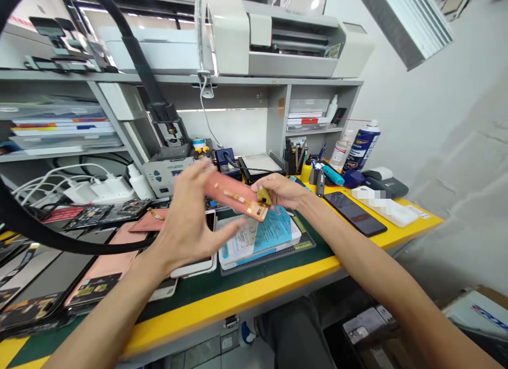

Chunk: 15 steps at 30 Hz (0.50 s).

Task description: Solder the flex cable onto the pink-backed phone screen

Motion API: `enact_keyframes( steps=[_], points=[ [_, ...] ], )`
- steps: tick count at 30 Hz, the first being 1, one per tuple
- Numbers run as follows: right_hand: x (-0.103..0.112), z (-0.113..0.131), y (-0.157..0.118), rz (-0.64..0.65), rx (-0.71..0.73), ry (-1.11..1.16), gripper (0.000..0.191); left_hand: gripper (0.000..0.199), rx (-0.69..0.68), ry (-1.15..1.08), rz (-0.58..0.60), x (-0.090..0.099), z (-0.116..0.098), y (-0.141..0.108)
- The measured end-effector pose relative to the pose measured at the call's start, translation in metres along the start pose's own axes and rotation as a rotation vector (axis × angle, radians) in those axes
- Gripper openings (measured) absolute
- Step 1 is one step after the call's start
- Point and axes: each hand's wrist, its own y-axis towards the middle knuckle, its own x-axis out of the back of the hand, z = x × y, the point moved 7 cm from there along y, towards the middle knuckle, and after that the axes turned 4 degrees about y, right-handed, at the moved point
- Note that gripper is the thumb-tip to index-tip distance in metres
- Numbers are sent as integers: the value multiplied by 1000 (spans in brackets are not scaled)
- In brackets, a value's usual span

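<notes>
A salmon-pink strip [228, 195] with a gold and brown flex cable along it is held up over the bench. My left hand [190, 215] is at its left end, blurred, with the thumb stretched out to the right and the strip's end behind or between the fingers. At the strip's right end my right hand [281, 189] pinches a small yellowish piece [263, 195]. Below the hands, a blue and white printed packet [273, 234] lies on a dark mat.
Opened phones and pink panels [119, 247] cover the bench's left side. A black phone [355, 214] lies at the right, near a blue spray can [362, 146]. A black hose [137, 57] arches across the left. Shelves with a printer [278, 41] stand behind.
</notes>
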Motion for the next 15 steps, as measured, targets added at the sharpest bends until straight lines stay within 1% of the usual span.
enact_keyframes(
  steps=[1,2,3,4,5,6,7,8,9,10,13,15],
  points=[
    [0,3,-1,-41,24,46,15,88,147,-150,-152,12,13,1],
    [-1,5,-2,-71,44,84,14,80,304,-321,-294,20,28,0],
    [-2,6,-3,-92,62,116,13,68,446,-485,-396,22,40,-3],
    [-5,5,-4,-109,76,142,12,58,570,-644,-445,18,48,-5],
    [-9,4,-5,-123,87,164,11,52,667,-779,-447,12,52,-5],
    [-13,2,-6,-132,94,180,12,51,737,-878,-385,2,51,-4],
    [-18,-1,-6,-136,98,190,13,51,858,-1060,-325,-13,49,-5],
    [-24,-4,-7,-133,103,191,14,50,925,-1215,-273,-24,43,-6],
    [-30,-8,-8,-126,109,186,16,48,957,-1318,-235,-33,36,-5],
    [-36,-11,-9,-116,116,173,19,45,987,-1381,-207,-41,30,-6],
    [-52,-18,-13,-85,122,114,30,44,1101,-1530,-131,-59,16,-13],
    [-58,-22,-15,-71,102,76,34,43,1150,-1561,-113,-65,13,-17]
  ],
)
